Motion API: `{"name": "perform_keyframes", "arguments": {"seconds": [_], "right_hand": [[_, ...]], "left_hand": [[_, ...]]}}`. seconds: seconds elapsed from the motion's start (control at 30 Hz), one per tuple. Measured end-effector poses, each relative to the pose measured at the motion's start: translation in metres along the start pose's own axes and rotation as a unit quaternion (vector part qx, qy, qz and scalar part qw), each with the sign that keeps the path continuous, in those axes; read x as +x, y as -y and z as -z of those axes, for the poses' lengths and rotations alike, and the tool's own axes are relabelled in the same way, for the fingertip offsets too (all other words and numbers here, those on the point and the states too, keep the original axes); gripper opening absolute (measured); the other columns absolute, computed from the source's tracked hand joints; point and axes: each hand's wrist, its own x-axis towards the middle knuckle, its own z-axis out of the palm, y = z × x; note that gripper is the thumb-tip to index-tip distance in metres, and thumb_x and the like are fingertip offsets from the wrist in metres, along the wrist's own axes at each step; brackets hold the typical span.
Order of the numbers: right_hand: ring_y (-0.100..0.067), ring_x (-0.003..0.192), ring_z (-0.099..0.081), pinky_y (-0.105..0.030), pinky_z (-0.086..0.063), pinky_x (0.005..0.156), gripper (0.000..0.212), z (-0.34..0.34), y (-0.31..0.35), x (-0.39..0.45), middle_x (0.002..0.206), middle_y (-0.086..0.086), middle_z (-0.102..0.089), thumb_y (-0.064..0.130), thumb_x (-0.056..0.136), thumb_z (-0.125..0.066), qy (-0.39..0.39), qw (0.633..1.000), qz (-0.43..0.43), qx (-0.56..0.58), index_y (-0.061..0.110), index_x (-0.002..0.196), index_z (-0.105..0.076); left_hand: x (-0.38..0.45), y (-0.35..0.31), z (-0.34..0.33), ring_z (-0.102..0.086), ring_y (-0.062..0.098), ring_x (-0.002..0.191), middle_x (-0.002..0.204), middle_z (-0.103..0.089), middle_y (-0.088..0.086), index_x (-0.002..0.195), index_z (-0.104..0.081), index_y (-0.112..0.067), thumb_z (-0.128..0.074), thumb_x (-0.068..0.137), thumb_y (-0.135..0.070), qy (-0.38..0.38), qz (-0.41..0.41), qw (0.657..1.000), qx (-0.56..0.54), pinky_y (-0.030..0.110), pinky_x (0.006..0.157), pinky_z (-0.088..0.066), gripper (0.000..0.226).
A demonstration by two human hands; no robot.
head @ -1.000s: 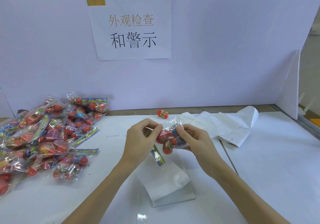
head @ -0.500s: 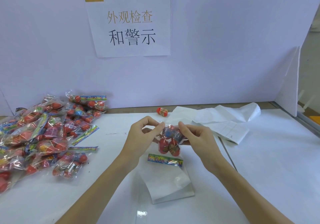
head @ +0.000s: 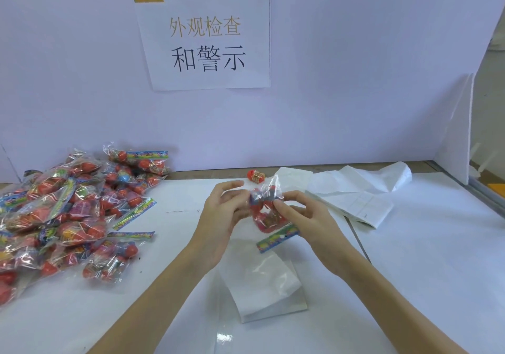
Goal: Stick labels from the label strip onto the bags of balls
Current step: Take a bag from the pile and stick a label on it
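Hands are meeting over the middle of the white table (head: 410, 285); the left hand (head: 218, 225) and the right hand (head: 306, 217) are both holding one clear bag of balls (head: 266, 211) just above the surface; the left hand's fingers are curling in against the bag's left side, thumb up near its top corner; the right hand's thumb and fingertips are pinching the bag's right edge, with the other fingers curled loosely behind; the bag's coloured header card (head: 277, 240) is hanging tilted below the right hand's fingers, lower end toward the left wrist; red balls are showing through the plastic, and whether a label is already on it I cannot tell.

Directly beneath both hands and running toward the person, the glossy white label strip (head: 262, 285) is lying curled on the table; beyond the right hand, more white paper (head: 355, 189) is lying crumpled and partly folded; just past the fingertips of both hands, a single loose red ball (head: 256, 176) is sitting near the back wall; well off to the left of the left hand, a heap of bags (head: 65, 211) is spreading across the table edge; on the wall above the hands a printed sign (head: 205, 36) is hanging.
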Motion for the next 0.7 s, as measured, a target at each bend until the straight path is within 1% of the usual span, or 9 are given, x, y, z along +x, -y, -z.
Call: {"name": "perform_keyframes", "arguments": {"seconds": [0.07, 0.13, 0.2, 0.27, 0.33, 0.43, 0.57, 0.63, 0.7], "right_hand": [[-0.023, 0.096, -0.076, -0.028, -0.053, 0.081, 0.022, 0.003, 0.002, 0.0, 0.099, -0.003, -0.08, 0.047, 0.094, -0.07, 0.003, 0.999, 0.003, -0.033, 0.028, 0.102, -0.079], [-0.014, 0.091, -0.077, -0.021, -0.054, 0.077, 0.035, 0.005, 0.003, -0.001, 0.095, 0.003, -0.08, 0.06, 0.088, -0.069, -0.001, 0.998, -0.003, -0.068, 0.029, 0.095, -0.082], [-0.006, 0.081, -0.076, -0.012, -0.053, 0.071, 0.049, 0.007, 0.004, -0.001, 0.086, 0.004, -0.081, 0.071, 0.082, -0.064, -0.022, 0.996, -0.007, -0.087, 0.026, 0.084, -0.083], [-0.004, 0.073, -0.074, -0.006, -0.049, 0.066, 0.053, 0.009, 0.006, -0.001, 0.08, 0.003, -0.08, 0.072, 0.087, -0.056, -0.046, 0.995, -0.008, -0.087, 0.028, 0.077, -0.083], [0.001, 0.08, -0.074, -0.003, -0.048, 0.068, 0.048, 0.008, 0.008, -0.001, 0.084, 0.009, -0.081, 0.065, 0.097, -0.048, -0.051, 0.995, 0.008, -0.088, 0.036, 0.088, -0.085], [0.013, 0.09, -0.069, -0.005, -0.05, 0.067, 0.049, 0.005, 0.01, -0.002, 0.087, 0.023, -0.078, 0.062, 0.1, -0.038, -0.064, 0.992, 0.043, -0.101, 0.042, 0.101, -0.083], [0.004, 0.091, -0.073, -0.013, -0.057, 0.07, 0.051, 0.003, 0.006, -0.002, 0.091, 0.021, -0.079, 0.061, 0.101, -0.036, -0.058, 0.996, 0.033, -0.066, 0.042, 0.101, -0.082], [-0.007, 0.092, -0.077, -0.017, -0.059, 0.077, 0.045, 0.004, 0.004, 0.0, 0.096, 0.013, -0.081, 0.062, 0.098, -0.044, -0.048, 0.998, 0.016, -0.043, 0.037, 0.102, -0.082], [-0.011, 0.091, -0.078, -0.015, -0.059, 0.075, 0.038, 0.005, 0.002, 0.001, 0.096, 0.008, -0.082, 0.058, 0.098, -0.052, -0.054, 0.998, 0.013, -0.039, 0.036, 0.101, -0.082]], "left_hand": [[-0.001, -0.002, 0.0, -0.076, 0.021, 0.092, 0.106, -0.077, 0.007, 0.116, -0.071, -0.016, -0.068, 0.097, -0.032, 0.053, -0.006, 0.997, 0.061, 0.028, 0.074, -0.059, 0.025], [-0.003, 0.0, 0.0, -0.074, 0.019, 0.091, 0.1, -0.077, 0.002, 0.104, -0.076, -0.02, -0.068, 0.093, -0.043, 0.068, -0.033, 0.982, 0.171, 0.029, 0.074, -0.061, 0.027], [-0.003, 0.002, 0.0, -0.074, 0.017, 0.086, 0.094, -0.076, 0.001, 0.091, -0.077, -0.022, -0.071, 0.093, -0.041, 0.041, -0.049, 0.976, 0.206, 0.03, 0.072, -0.062, 0.02], [-0.001, 0.003, 0.001, -0.074, 0.015, 0.077, 0.089, -0.075, 0.0, 0.086, -0.075, -0.024, -0.073, 0.095, -0.032, 0.021, -0.051, 0.981, 0.188, 0.029, 0.063, -0.061, 0.013], [0.0, 0.004, 0.001, -0.076, 0.015, 0.077, 0.088, -0.075, -0.003, 0.088, -0.074, -0.024, -0.072, 0.096, -0.029, 0.001, -0.058, 0.981, 0.186, 0.029, 0.057, -0.06, 0.01], [0.0, 0.009, -0.002, -0.077, 0.016, 0.081, 0.087, -0.074, -0.007, 0.088, -0.072, -0.019, -0.068, 0.099, -0.027, -0.033, -0.078, 0.977, 0.194, 0.031, 0.056, -0.061, 0.014], [-0.003, 0.019, -0.006, -0.074, 0.005, 0.084, 0.082, -0.07, -0.013, 0.087, -0.065, -0.018, -0.065, 0.101, -0.028, -0.071, -0.131, 0.957, 0.25, 0.029, 0.061, -0.063, 0.017], [-0.003, 0.024, -0.007, -0.073, 0.005, 0.086, 0.084, -0.069, -0.01, 0.089, -0.062, -0.018, -0.063, 0.102, -0.029, -0.085, -0.145, 0.953, 0.253, 0.029, 0.063, -0.064, 0.017], [-0.004, 0.026, -0.008, -0.073, 0.009, 0.089, 0.092, -0.07, -0.003, 0.093, -0.06, -0.018, -0.06, 0.103, -0.029, -0.084, -0.142, 0.956, 0.241, 0.029, 0.066, -0.064, 0.015]]}}
